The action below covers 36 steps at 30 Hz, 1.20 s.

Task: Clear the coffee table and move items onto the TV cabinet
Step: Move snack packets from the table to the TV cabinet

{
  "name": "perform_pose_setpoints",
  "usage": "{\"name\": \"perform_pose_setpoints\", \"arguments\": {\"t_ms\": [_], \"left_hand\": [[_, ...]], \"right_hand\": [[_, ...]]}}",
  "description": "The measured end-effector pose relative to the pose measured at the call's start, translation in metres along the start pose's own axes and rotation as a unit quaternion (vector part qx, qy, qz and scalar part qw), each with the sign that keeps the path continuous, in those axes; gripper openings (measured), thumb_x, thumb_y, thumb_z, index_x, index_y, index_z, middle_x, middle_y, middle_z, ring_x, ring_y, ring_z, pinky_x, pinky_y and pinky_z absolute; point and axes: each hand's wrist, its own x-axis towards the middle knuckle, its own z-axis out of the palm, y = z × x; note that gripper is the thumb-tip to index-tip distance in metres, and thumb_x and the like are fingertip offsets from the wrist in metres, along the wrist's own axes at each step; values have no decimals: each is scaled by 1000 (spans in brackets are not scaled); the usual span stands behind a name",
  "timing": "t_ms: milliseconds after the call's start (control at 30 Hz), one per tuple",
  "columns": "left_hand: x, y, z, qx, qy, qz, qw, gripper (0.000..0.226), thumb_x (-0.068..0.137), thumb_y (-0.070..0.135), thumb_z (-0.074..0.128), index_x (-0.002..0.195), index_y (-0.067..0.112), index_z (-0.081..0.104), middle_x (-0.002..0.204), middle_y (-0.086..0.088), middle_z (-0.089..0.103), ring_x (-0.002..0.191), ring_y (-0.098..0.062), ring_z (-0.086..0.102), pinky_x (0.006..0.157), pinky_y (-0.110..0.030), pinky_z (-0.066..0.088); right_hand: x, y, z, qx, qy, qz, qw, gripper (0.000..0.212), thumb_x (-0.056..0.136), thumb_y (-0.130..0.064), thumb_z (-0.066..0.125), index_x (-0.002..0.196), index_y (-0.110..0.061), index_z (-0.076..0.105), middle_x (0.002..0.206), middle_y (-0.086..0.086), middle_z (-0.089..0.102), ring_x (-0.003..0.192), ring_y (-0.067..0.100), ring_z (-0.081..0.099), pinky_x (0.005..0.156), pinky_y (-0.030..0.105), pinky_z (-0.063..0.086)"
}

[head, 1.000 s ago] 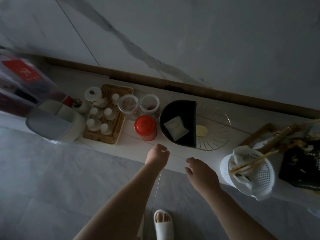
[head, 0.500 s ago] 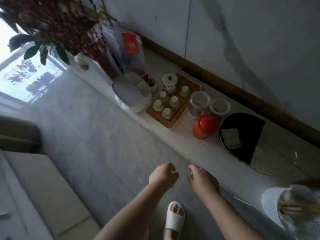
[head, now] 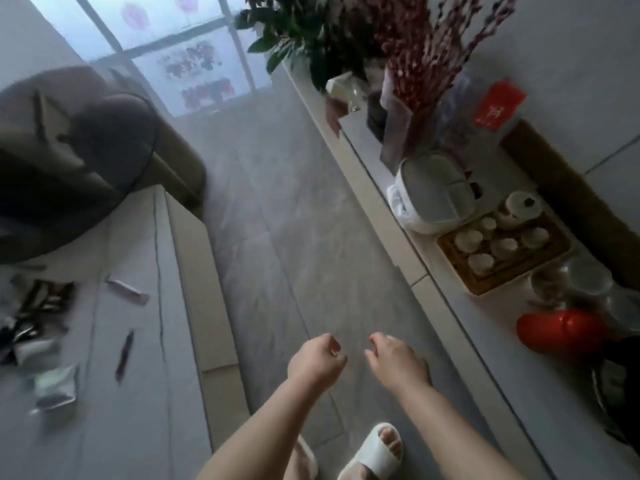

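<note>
My left hand (head: 317,362) and my right hand (head: 394,363) hang over the grey floor between the two pieces of furniture, fingers loosely curled, holding nothing. The white coffee table (head: 138,375) lies at the left. On it are a dark pen-like stick (head: 124,355), a small flat packet (head: 126,289), a blurred pile of dark items (head: 34,313) and a pale wrapper (head: 55,386). The TV cabinet (head: 446,306) runs along the right wall. It bears a wooden tea tray with white cups (head: 502,252), a white lidded box (head: 433,195) and a red-lidded jar (head: 561,336).
A grey sofa (head: 69,161) stands behind the coffee table at the upper left. Glass jars (head: 571,282), a red-branch bouquet (head: 426,64), a green plant (head: 304,32) and a red-labelled bag (head: 498,105) crowd the cabinet. White slippers (head: 374,455) are on the floor strip between.
The view has swung left, away from the cabinet, bringing the coffee table and sofa into sight. Both hands stay empty in front of me; the basket and dark bowl have left the view.
</note>
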Motion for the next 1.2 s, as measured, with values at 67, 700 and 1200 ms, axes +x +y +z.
{"name": "perform_pose_setpoints", "arguments": {"t_ms": [67,700,1200], "left_hand": [[1,-33,-21,-21,12,-24,999,28,84,42,51,106,29,61,118,6,64,110,-16,59,88,-27,47],[-18,-336,-143,-256,96,-241,931,25,85,40,53,101,24,61,112,1,67,107,-21,61,87,-27,48],[15,-435,-187,-385,163,-333,845,26,87,38,57,110,28,63,114,2,67,106,-19,61,83,-24,46]], "right_hand": [[8,-38,4,-28,-10,-29,999,32,95,-39,42,119,-20,51,125,1,59,116,23,56,88,32,45],[44,-371,104,-194,-105,-279,935,31,93,-42,41,112,-19,52,115,3,60,111,25,57,82,32,46],[131,-517,150,-306,-139,-377,863,32,95,-37,41,118,-19,53,121,1,59,113,24,55,80,33,47]]}}
